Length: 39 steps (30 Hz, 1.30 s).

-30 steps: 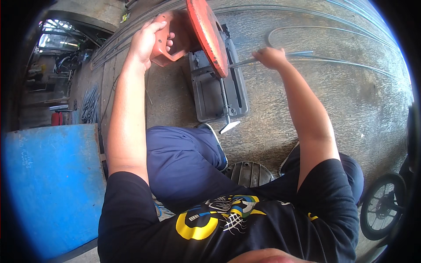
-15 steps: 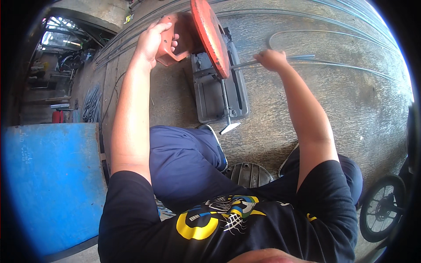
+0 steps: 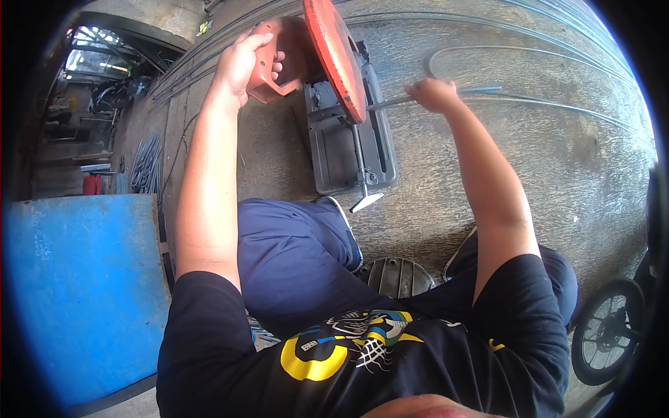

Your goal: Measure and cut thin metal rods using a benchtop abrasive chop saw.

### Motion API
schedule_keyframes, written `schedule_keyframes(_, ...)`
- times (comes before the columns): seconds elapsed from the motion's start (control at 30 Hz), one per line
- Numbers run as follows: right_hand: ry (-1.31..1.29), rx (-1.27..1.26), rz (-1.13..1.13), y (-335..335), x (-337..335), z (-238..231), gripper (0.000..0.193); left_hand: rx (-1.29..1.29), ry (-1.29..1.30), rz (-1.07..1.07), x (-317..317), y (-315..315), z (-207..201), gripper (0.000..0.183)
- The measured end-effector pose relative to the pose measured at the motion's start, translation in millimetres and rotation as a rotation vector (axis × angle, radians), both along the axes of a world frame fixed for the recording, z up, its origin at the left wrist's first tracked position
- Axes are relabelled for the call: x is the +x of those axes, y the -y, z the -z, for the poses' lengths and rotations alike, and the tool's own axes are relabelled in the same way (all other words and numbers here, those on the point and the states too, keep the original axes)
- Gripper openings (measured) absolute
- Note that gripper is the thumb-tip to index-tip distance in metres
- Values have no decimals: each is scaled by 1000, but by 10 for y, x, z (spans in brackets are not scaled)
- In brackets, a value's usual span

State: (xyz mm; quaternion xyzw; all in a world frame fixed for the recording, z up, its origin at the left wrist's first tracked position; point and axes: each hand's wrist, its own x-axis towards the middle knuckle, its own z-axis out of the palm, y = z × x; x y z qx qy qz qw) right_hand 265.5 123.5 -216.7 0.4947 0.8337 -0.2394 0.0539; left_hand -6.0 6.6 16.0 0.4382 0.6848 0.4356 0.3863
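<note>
Left hand (image 3: 240, 66): fingers curled round red handle (image 3: 263, 81). Right hand (image 3: 435, 95): fingers pinching metal rod (image 3: 390, 102), some hidden. Rod reaches red cover (image 3: 338, 70), above grey base (image 3: 329, 153). Same holds as second ago; both hands hardly moved.

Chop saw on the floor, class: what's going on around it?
The person's left hand grips the red handle of the chop saw. Their right hand holds thin metal rods that run leftward to the saw. The red guard stands between both hands, hiding whatever the rods meet behind it.
</note>
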Motion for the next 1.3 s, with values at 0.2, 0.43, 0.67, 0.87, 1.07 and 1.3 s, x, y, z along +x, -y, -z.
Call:
schedule_keyframes(0.2, -47, -6, 49, -27, 15, 38, 52, -1, -8, 2, 19, -4, -16, 40)
schedule_keyframes(0.43, -149, -77, 98, -92, 289, 20, 56, -10, 33, 4, -10, -32, 4, 38)
schedule_keyframes(0.67, -555, -152, 291, 158, 799, -807, 51, 13, 27, 30, -33, -89, 85, 39)
schedule_keyframes(0.87, -798, -226, 254, 777, 390, -1698, 33, 149, 137, 63, -86, -202, 192, 28)
schedule_keyframes(1.07, -1134, -430, 154, 1358, -52, -2180, 26, 652, -433, -101, 230, 29, -64, 50)
schedule_keyframes(1.3, -1225, -552, 102, 1847, -130, -2309, 29, 539, 404, 587, 699, 705, -313, 40)
